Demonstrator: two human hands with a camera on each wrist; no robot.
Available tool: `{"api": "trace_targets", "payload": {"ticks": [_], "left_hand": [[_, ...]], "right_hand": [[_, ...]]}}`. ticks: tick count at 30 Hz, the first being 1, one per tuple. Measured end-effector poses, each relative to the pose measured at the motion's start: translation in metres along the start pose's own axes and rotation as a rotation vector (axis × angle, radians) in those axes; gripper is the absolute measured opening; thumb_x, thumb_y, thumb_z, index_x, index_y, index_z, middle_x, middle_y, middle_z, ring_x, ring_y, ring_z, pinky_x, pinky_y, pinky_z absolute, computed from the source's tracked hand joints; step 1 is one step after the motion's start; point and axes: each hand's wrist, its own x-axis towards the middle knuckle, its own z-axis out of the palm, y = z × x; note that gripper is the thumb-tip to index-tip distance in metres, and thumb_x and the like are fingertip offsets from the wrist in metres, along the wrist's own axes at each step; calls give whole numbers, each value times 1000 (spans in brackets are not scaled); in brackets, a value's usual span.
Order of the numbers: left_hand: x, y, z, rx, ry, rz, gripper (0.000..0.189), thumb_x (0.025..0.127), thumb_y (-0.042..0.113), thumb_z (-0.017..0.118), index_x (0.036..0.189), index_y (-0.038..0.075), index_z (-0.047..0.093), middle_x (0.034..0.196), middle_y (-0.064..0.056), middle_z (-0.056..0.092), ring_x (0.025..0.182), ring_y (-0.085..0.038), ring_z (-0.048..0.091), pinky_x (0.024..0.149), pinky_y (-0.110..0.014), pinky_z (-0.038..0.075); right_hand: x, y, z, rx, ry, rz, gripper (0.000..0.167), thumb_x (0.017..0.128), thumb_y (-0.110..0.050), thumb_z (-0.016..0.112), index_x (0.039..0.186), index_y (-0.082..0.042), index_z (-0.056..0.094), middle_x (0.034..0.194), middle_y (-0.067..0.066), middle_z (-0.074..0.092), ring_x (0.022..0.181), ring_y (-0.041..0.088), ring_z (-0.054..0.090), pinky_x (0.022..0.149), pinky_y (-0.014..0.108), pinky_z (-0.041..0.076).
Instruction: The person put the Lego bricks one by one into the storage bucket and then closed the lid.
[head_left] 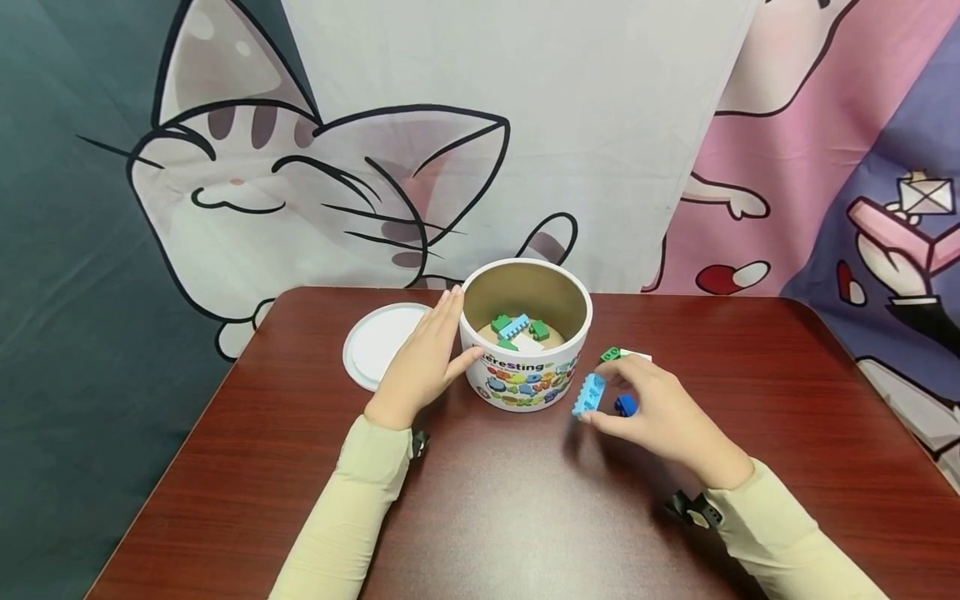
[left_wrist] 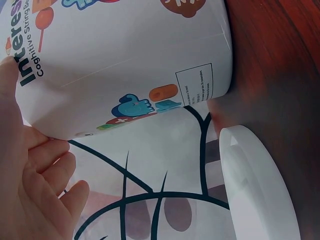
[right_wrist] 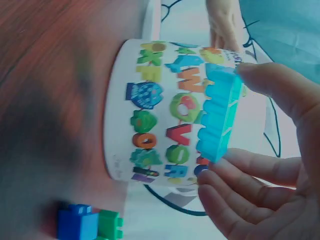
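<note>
A round white tub (head_left: 525, 379) with printed pictures stands at the back of the table, its top uncovered. Inside lie several toy bricks (head_left: 538, 330) in green, light blue and white. My left hand (head_left: 423, 358) rests against the tub's left side with its fingers straight; the left wrist view shows the thumb and fingers touching the wall (left_wrist: 125, 60). To the right of the tub, my right hand (head_left: 660, 408) pinches a light blue brick (right_wrist: 220, 115) by its ends between thumb and fingers, lifted off the table.
The tub's white lid (head_left: 378, 346) lies on the table left of the tub. A dark blue brick (head_left: 626, 406), a green brick (head_left: 611, 354) and a white piece (head_left: 636, 355) sit beside my right hand. A printed cloth (head_left: 600, 125) hangs behind the brown table (head_left: 480, 517).
</note>
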Motion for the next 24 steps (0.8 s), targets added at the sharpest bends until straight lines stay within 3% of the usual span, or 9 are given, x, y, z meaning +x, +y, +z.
{"api": "trace_targets", "payload": {"ticks": [2,9,15,24], "left_hand": [[0,0,0,3,3,4,86,102,49,56,161,-1,17,167,-15,20,155,-26,15,125,-45,18],[0,0,0,12,11,12,86,102,48,57,160,-2,18,167,-16,21,155,-28,18,125,-45,19],[0,0,-1,15,7,6,87,102,49,57,161,-1,17,167,-15,20,155,-26,15,125,-44,17],[-1,0,-1,5,9,11,87,101,48,59,160,-2,18,166,-17,21,155,-26,16,125,-44,17]], "right_hand": [[0,-3,-2,18,41,-11,51,76,-33,91,115,-12,67,106,-5,64,94,18,65,79,40,59],[8,-12,-11,72,180,-114,50,71,-20,94,114,-16,68,104,-10,64,90,6,58,78,14,50],[25,-20,-18,123,236,-183,53,70,-15,95,116,-12,69,107,-6,66,87,3,61,74,13,53],[52,-30,-14,177,259,-141,55,75,-15,92,123,-7,68,114,2,65,95,17,67,83,11,52]]}}
